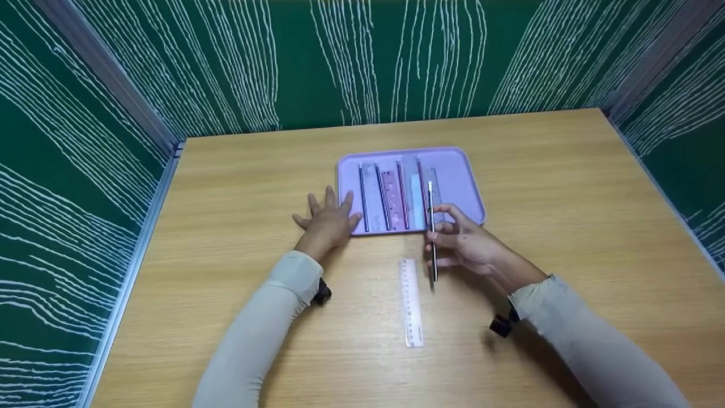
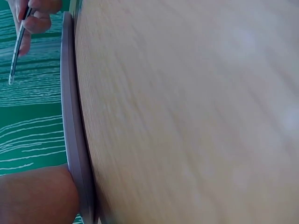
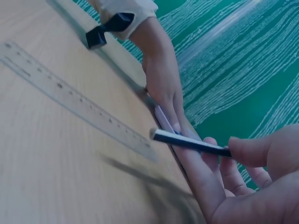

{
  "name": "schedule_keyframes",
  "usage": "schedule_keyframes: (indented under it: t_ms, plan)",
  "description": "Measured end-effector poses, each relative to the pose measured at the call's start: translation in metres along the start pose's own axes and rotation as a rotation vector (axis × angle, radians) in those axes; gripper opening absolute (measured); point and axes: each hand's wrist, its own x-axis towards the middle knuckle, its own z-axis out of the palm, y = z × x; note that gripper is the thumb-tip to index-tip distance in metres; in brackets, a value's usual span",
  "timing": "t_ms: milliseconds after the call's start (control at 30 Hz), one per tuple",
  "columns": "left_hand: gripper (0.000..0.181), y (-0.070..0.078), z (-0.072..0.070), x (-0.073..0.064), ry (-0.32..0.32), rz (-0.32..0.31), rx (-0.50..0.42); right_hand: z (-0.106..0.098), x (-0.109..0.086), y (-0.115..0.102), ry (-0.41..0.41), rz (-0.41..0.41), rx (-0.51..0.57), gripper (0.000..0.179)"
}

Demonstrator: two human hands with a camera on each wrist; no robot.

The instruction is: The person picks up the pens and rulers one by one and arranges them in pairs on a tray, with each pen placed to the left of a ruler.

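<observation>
My right hand [image 1: 473, 246] pinches a dark pencil [image 1: 434, 258] between thumb and fingers, above the front edge of a purple tray [image 1: 467, 187]. The right wrist view shows one end of this pencil [image 3: 187, 142] raised over the table. My left hand [image 1: 328, 226] lies with spread, straight fingers at the tray's front left corner, its thumb side touching the rim. Dark and red pencils [image 1: 402, 195] lie in the tray, alternating with rulers, among them a pink ruler [image 1: 391, 204] and a light blue one [image 1: 417, 204]. A clear ruler [image 1: 412, 306] lies on the table before the tray.
The wooden table [image 1: 243, 226] carries the tray near its middle. Green walls with white wavy lines [image 1: 430, 56] enclose the back and both sides. Small black wrist cameras [image 1: 501, 326] stick out from both sleeves.
</observation>
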Motion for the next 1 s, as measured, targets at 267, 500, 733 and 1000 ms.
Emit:
schedule_keyframes:
  t_ms: [267,500,733,1000]
  plan:
    - [0.064,0.001,0.000,0.001,0.006,0.006,0.026,-0.015,0.010,-0.009,0.059,-0.069,0.065,0.053]
    - [0.064,0.001,0.000,0.002,-0.005,-0.004,0.030,-0.028,0.019,-0.024,0.116,-0.077,0.113,0.053]
    - [0.064,0.002,-0.001,0.001,-0.010,-0.009,0.034,-0.034,0.029,-0.027,0.143,-0.071,0.043,0.053]
    - [0.064,0.001,-0.001,0.001,-0.008,-0.005,0.025,-0.037,0.035,-0.034,0.177,-0.055,-0.102,0.050]
